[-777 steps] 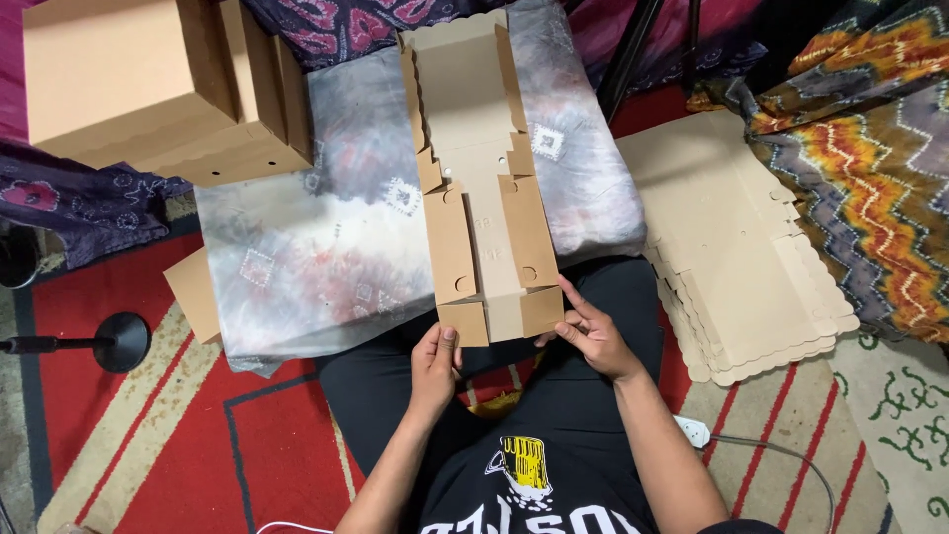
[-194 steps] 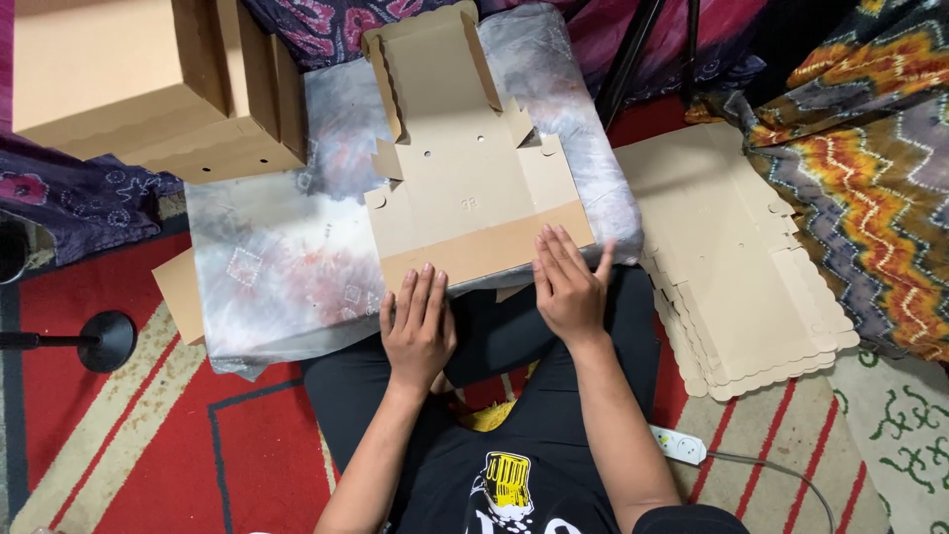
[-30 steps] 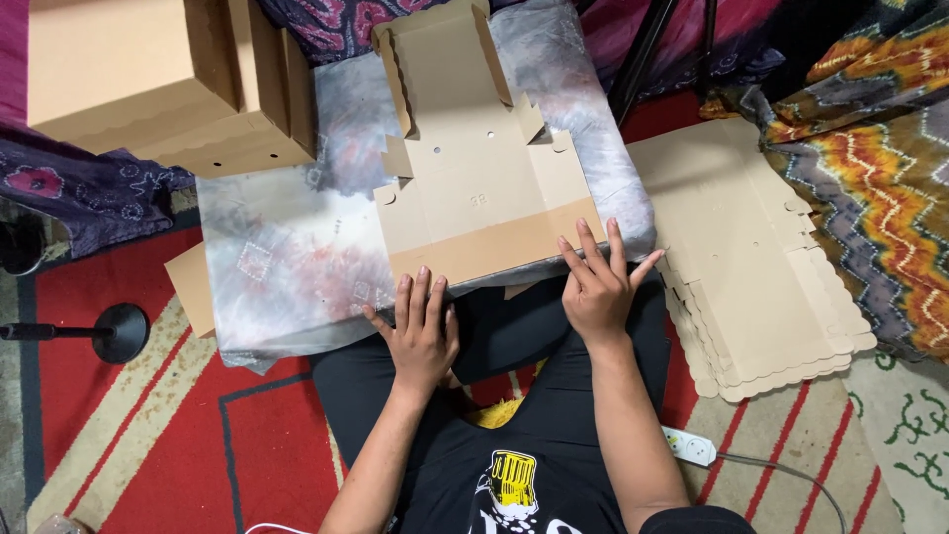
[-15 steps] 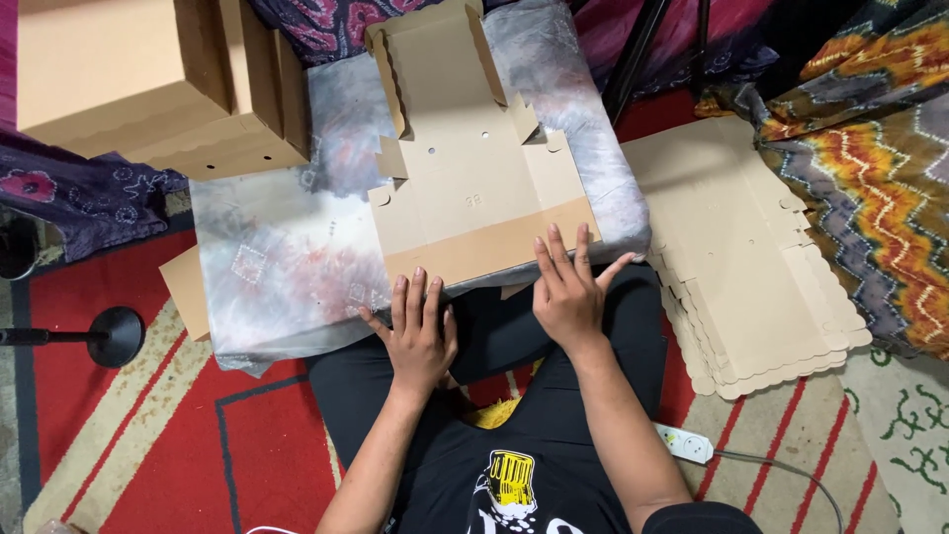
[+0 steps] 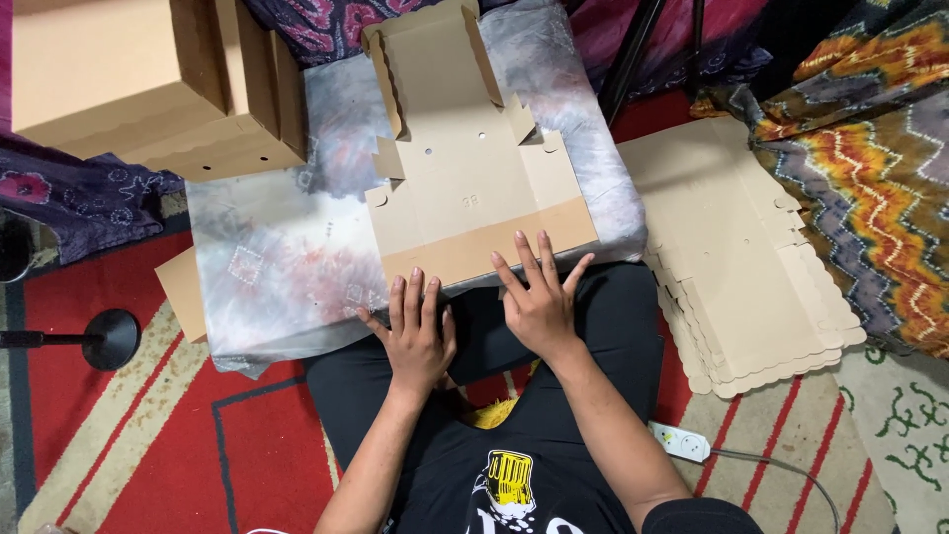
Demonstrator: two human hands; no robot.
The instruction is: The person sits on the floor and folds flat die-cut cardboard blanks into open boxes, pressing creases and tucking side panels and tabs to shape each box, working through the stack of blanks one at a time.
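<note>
A: Far left of the hands, two assembled brown cardboard boxes (image 5: 148, 84) sit stacked, plain sides, small round holes along one edge, scalloped rim on the front one.

B: And nearer in?

A: The left hand (image 5: 417, 331) lies flat, fingers together and extended, palm down on the tie-dye cushion (image 5: 282, 257), fingertips just touching the near edge of the flat box blank (image 5: 465, 188). It grips nothing. Just right of it, the right hand (image 5: 539, 297) is spread wide, fingers fanned, pressing on the blank's darker front flap (image 5: 494, 247).

B: So the blank lies straight ahead of both palms?

A: Yes, flat on the cushion, its long lid panel pointing away from the fingers, side walls partly raised. A small faint mark sits on the middle panel; punched holes above it.

B: What would a clean crease need?

A: My read: keep both palms level on the score line, pressure even across the flap, so it folds straight and doesn't buckle.

B: Right of the grip?

A: A stack of unfolded blanks (image 5: 741, 247) on the floor, wavy edges, same tan. Beyond, an orange zigzag cloth (image 5: 870, 178). Below, a white power strip (image 5: 680, 442).
</note>
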